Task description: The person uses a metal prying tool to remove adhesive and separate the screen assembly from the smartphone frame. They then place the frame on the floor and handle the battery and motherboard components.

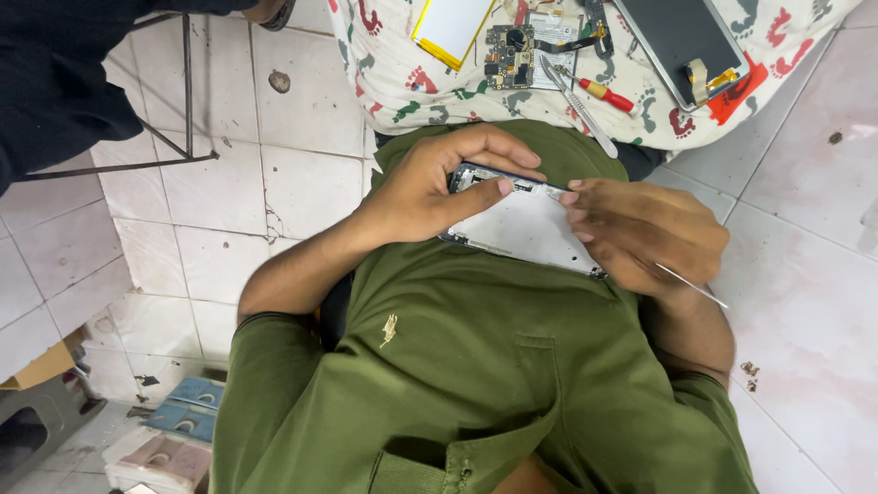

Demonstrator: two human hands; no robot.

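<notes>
**Opened phone frame gripped at both ends**

Above the green shirt point(476, 366), in the head view: lying crosswise, long axis running hand to hand, the opened phone frame point(521, 224). Closing around its near-left end, the left hand point(430, 187); pinching the opposite end, the right hand point(645, 238), also clutching thin tweezers point(692, 285). Beyond the frame, resting on patterned cloth point(402, 82), a circuit board point(509, 55) and red-handled screwdriver point(604, 91).

cloth point(393, 82) (footprint print) | circuit board point(508, 55) | screwdriver point(605, 93) | white floor tiles point(302, 174)
</notes>
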